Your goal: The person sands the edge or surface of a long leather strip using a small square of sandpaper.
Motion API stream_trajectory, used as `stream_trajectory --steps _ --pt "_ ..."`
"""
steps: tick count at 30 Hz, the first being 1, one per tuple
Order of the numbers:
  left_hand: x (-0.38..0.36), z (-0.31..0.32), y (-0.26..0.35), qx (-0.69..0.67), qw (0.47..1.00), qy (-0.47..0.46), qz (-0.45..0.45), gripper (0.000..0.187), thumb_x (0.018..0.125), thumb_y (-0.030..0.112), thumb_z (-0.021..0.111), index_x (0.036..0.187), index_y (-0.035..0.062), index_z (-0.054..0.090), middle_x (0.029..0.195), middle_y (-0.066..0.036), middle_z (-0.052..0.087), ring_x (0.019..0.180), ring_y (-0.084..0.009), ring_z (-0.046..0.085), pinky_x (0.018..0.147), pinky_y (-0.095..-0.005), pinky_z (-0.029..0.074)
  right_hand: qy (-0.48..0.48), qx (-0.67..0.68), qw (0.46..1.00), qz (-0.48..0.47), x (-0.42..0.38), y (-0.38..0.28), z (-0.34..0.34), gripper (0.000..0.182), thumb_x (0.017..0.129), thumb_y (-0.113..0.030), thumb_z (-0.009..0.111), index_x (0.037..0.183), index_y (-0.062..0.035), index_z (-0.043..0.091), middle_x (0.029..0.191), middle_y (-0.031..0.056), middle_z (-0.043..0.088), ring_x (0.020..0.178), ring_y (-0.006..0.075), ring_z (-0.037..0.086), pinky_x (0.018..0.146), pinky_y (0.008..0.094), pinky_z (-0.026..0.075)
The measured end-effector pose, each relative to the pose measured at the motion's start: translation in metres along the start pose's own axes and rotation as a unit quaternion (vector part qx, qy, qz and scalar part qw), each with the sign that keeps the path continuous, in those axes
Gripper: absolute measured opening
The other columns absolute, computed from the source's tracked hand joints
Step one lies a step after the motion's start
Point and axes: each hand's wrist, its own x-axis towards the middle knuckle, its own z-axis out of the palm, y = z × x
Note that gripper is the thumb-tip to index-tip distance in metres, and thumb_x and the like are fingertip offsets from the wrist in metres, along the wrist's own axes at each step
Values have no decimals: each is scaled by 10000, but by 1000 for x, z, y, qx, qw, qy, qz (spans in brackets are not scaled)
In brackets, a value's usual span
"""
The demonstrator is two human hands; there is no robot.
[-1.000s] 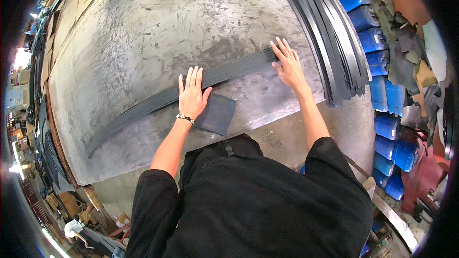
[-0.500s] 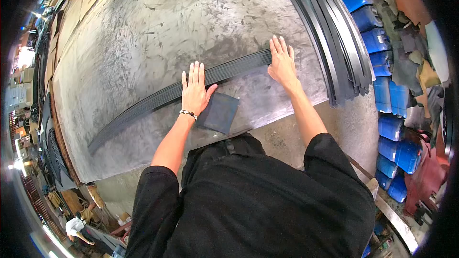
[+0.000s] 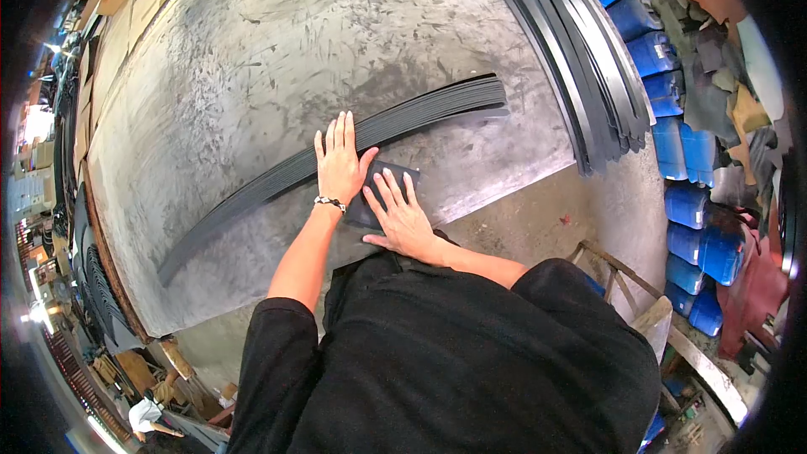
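Left hand [image 3: 340, 170] on the strips [image 3: 441, 109], right hand [image 3: 402, 220] on the dark square [image 3: 360, 213]

The bundle of thin black strips lies in a long bow across the near half of the table [image 3: 269, 84], its ends running from the lower left to the upper right. The left hand rests palm down over the middle of the bundle, its grip flat, with the four fingers close together and the thumb out to the side. A bracelet [image 3: 329, 202] circles that wrist. The dark square piece lies just below the strips, near the table's front edge, and is partly covered by the right hand. That hand is also palm down, its grip spread with fingers apart; how firmly either hand presses, I cannot tell.

At the right end of the bundle, the strips fan slightly. More black strips [image 3: 580, 59] hang over the right side of the table. Beyond them stand blue containers [image 3: 687, 206] beside loose scraps [image 3: 714, 101]. Another person [image 3: 145, 416] in a white top appears small at the lower left.
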Motion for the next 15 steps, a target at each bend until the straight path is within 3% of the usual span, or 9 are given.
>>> stream_trajectory --steps 3,6,7,10,12,15 --pt "-1 -4 1 -18 1000 19 3 888 1035 549 660 1690 30 361 1713 -144 439 1548 -322 425 1299 -566 256 -8 -6 999 39 6 1 9 836 993 -465 707 1627 16 449 1696 277 402 1627 455 292 1302 700 201" --pt "0 1 -2 -48 998 33 -2 884 1011 537 691 1686 54 386 1682 -114 485 1525 -310 448 1283 -554 281 -3 -116 993 28 9 2 15 679 1029 -269 631 1618 21 460 1678 279 430 1611 466 326 1294 708 217" --pt "0 2 -2 -49 998 47 -1 873 997 538 704 1675 71 411 1655 -94 518 1511 -302 463 1276 -548 292 4 -70 997 37 9 0 2 628 1004 -133 567 1611 7 483 1670 270 456 1598 455 368 1301 669 251" --pt "1 4 -2 -56 997 58 0 881 985 546 714 1662 63 423 1642 -92 527 1496 -298 476 1268 -546 304 -20 119 987 109 -8 6 -55 642 986 -115 563 1619 -31 495 1686 259 450 1602 436 379 1309 614 282" --pt "2 4 -3 -54 997 48 -2 878 992 538 708 1666 55 417 1663 -109 508 1504 -295 469 1258 -544 309 79 112 986 94 -29 35 -82 665 976 -56 567 1636 -66 485 1709 251 430 1609 427 376 1310 561 305" --pt "0 4 -3 -35 998 56 7 882 999 547 693 1667 45 411 1662 -113 507 1493 -294 476 1248 -546 324 207 -38 958 197 -33 58 -102 739 968 -24 619 1678 -95 426 1744 267 355 1620 453 334 1296 595 292"
